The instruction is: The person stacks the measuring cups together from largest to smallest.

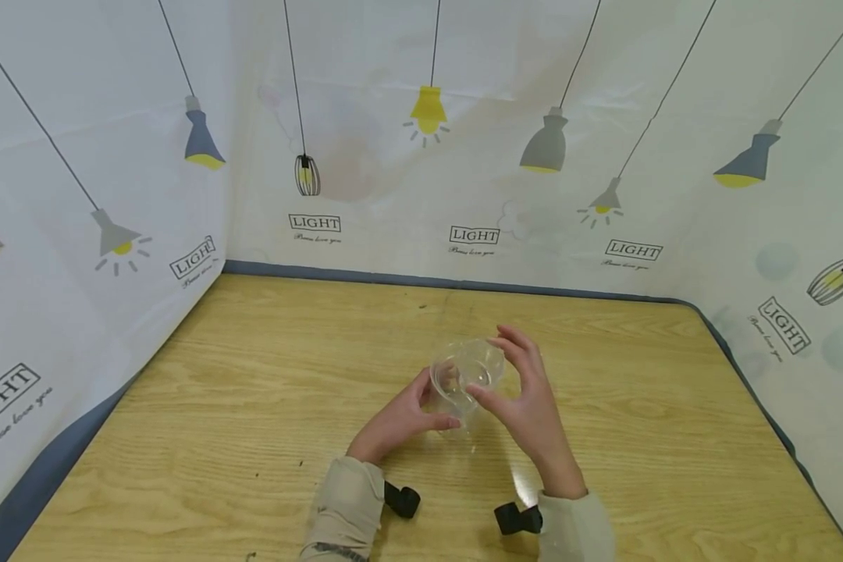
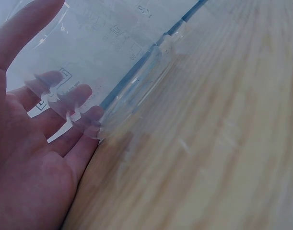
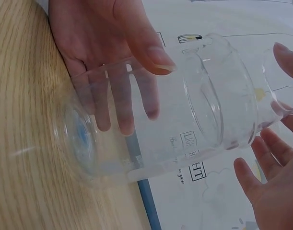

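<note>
A clear, see-through jar stands on the table between the hands. My left hand holds its side, the fingers behind the wall and the thumb in front. In the left wrist view, those fingers show through the clear wall. Above the jar's mouth, my right hand pinches a smaller clear round piece between thumb and fingers. In the right wrist view this piece overlaps the jar's wide rim; whether it is a lid or a small cup I cannot tell.
The wooden table lies under both hands. Printed cloth walls with lamp drawings border it at the back and sides. Black wrist mounts stick out from both sleeves near the table.
</note>
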`<state>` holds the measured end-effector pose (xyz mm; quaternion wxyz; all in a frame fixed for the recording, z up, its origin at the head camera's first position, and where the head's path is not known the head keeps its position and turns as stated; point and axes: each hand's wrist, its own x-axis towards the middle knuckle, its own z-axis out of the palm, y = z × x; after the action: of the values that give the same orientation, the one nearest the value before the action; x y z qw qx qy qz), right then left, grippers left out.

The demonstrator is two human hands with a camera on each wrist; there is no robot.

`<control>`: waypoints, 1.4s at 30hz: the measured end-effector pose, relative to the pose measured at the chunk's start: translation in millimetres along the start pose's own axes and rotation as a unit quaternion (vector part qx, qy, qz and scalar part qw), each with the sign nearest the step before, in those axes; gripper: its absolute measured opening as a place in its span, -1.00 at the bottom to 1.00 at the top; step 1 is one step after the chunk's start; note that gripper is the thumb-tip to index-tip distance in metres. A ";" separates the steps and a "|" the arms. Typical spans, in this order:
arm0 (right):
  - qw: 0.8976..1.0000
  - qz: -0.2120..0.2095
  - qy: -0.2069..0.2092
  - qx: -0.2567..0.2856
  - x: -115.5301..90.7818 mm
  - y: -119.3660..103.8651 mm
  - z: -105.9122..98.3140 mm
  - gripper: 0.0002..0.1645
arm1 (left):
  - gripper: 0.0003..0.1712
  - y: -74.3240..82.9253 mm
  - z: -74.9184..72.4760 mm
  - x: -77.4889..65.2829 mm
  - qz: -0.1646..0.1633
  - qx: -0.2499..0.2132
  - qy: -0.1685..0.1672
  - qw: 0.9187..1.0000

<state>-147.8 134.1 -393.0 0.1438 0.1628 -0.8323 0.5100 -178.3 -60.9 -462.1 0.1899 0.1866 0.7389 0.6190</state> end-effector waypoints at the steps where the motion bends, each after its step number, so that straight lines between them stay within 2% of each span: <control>1: 1.000 0.000 -0.001 -0.001 0.3 4.7 1.1 -0.32 | 0.00 -0.1 0.0 0.2 0.002 -0.002 0.000 1.000; 5: 1.000 0.000 -0.002 -0.008 0.8 13.4 4.0 -0.30 | -0.02 -0.8 0.0 0.9 0.004 -0.002 0.001 1.000; 13: 1.000 -0.006 -0.002 -0.014 0.8 13.5 5.2 -0.30 | -0.02 0.3 0.1 0.2 0.000 -0.001 -0.001 1.000; 28: 0.999 0.015 -0.021 -0.024 0.1 19.9 8.3 -0.31 | -0.04 -1.1 -0.4 0.6 -0.018 0.002 0.000 1.000; 42: 0.998 0.044 -0.026 -0.049 -0.7 22.0 10.2 -0.26 | -0.06 -2.6 -0.2 0.6 -0.016 0.006 0.003 1.000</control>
<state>-157.2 134.4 -415.4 0.1074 0.1321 -0.8659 0.4704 -179.0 -61.2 -464.7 0.1964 0.1737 0.7460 0.6122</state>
